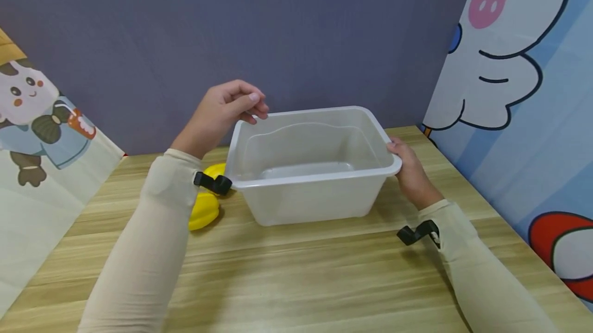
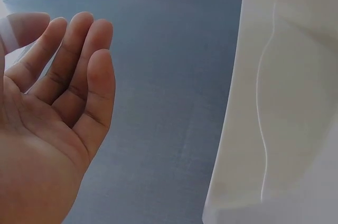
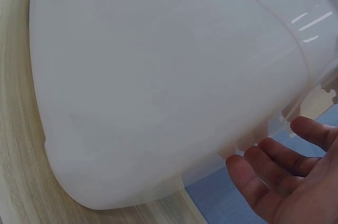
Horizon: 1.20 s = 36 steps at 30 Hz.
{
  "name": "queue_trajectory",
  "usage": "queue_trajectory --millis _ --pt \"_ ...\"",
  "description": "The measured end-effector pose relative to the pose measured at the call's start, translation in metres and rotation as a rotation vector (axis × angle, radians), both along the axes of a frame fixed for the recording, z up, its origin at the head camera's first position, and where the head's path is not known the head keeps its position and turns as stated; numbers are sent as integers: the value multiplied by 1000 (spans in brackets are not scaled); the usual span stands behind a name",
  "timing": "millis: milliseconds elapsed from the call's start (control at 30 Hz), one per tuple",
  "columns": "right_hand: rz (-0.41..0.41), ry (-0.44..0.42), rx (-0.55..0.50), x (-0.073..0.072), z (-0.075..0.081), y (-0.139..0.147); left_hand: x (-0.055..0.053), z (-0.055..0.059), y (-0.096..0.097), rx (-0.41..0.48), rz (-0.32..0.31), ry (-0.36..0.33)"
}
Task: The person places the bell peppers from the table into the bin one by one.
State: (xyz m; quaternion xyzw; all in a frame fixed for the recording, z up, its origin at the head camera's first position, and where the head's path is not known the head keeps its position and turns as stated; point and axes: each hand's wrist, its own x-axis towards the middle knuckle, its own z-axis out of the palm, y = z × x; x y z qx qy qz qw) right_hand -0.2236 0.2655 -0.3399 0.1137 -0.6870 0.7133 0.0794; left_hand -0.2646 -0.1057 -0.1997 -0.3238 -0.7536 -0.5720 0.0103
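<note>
A white plastic bin [image 1: 306,196] sits on the table, its inside bare in the head view. My right hand [image 1: 411,172] grips its right rim, thumb over the edge and fingers underneath; in the right wrist view the fingertips [image 3: 253,166] lie against the bin's outer wall [image 3: 158,86]. Above the bin's back left corner, my left hand [image 1: 231,104] is raised with loosely bent fingers and holds nothing. The left wrist view shows its palm [image 2: 47,139] beside the bin wall [image 2: 285,102]. Two yellow ribbed pieces [image 1: 204,210] lie left of the bin, partly hidden by the left wrist.
The wood-grain table [image 1: 296,276] ends at a dark grey panel [image 1: 296,34] close behind the bin. Cartoon-printed sheets stand on the left [image 1: 41,209] and right [image 1: 523,158]. Black wrist mounts [image 1: 419,232] stick out from both sleeves.
</note>
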Motion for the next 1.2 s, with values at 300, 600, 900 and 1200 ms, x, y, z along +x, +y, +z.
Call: queue_trajectory --millis 300,600,900,1200 --pt "0 14 -7 0 -1 1 1 -8 -10 -58 -7 14" --pt "11 35 5 -1 -2 1 5 -14 -18 -90 30 -5" --pt "11 35 16 -1 -1 2 3 -20 -22 -95 45 -9" --pt "-8 53 17 -3 -2 2 8 -31 -33 -102 96 -47"
